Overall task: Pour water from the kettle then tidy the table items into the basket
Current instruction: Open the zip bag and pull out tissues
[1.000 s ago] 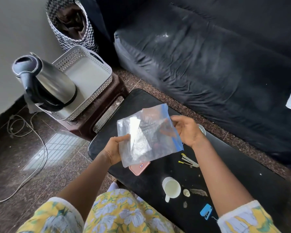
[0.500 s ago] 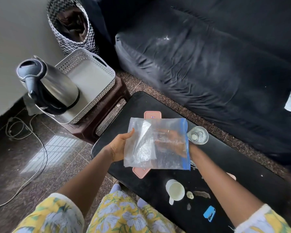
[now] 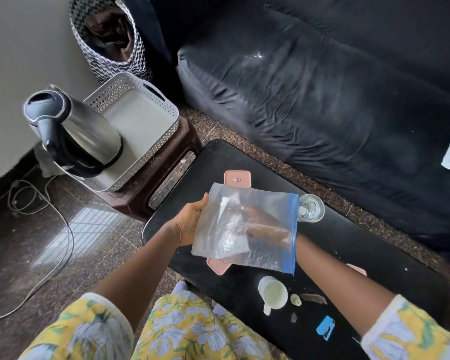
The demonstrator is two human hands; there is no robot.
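Holding a clear bag [image 3: 244, 227] in the centre of the frame, over the black table [image 3: 348, 245], the person is gripping its left edge with the left hand [image 3: 190, 222], thumb on top. The right hand [image 3: 264, 224] is reaching inside the bag through the blue-edged opening and showing through the plastic; whether its fingers are closed on anything I cannot tell. A pink case [image 3: 237, 179] is lying beneath the bag, peeking out above and below it. A glass [image 3: 310, 207] of water is standing just right of the bag's upper corner. Lower down, a white cup [image 3: 273, 293] and a blue clip [image 3: 325, 327] are resting on the table. At upper left, the kettle [image 3: 75, 131] is sitting in the white basket [image 3: 151, 92] on a brown stool [image 3: 161, 170].
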